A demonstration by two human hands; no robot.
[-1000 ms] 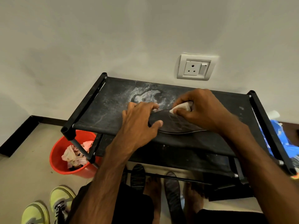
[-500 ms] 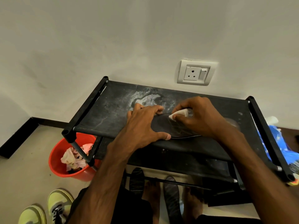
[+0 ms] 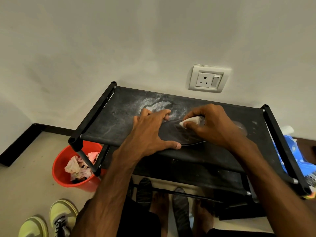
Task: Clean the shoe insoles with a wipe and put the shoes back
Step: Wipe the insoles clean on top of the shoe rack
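Pressing the dark insole flat on the top shelf of the black shoe rack is the left hand, fingers spread, with the thumb out at the near edge, further along than a second ago. The right hand keeps its grip pinched on the white wipe — sitting on the insole, pretty much where it was.

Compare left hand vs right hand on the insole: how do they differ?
Left hand lies spread and fairly flat, pressing the insole onto the rack's top shelf; right hand is curled. Left hand holds nothing; right hand pinches a white wipe against the insole. Shared: both rest on the same dark insole.
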